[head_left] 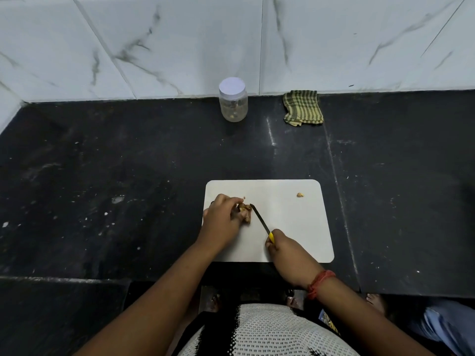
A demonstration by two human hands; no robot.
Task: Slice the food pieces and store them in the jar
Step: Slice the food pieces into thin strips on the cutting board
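Note:
A white cutting board (295, 222) lies on the black counter. My left hand (222, 219) presses a brownish food piece (245, 210) down on the board's left part. My right hand (280, 246) grips a knife (261, 221) by its yellow handle, and the dark blade's tip rests right beside the food piece. A small loose food bit (300, 194) sits near the board's far right corner. The clear jar (233, 102) stands at the back against the wall, its white lid on and a few bits at its bottom.
A folded green-checked cloth (303, 107) lies to the right of the jar by the marble wall. The black counter (128, 176) spreads wide around the board, speckled with white marks. Another person's foot (375, 301) shows below the counter edge at the lower right.

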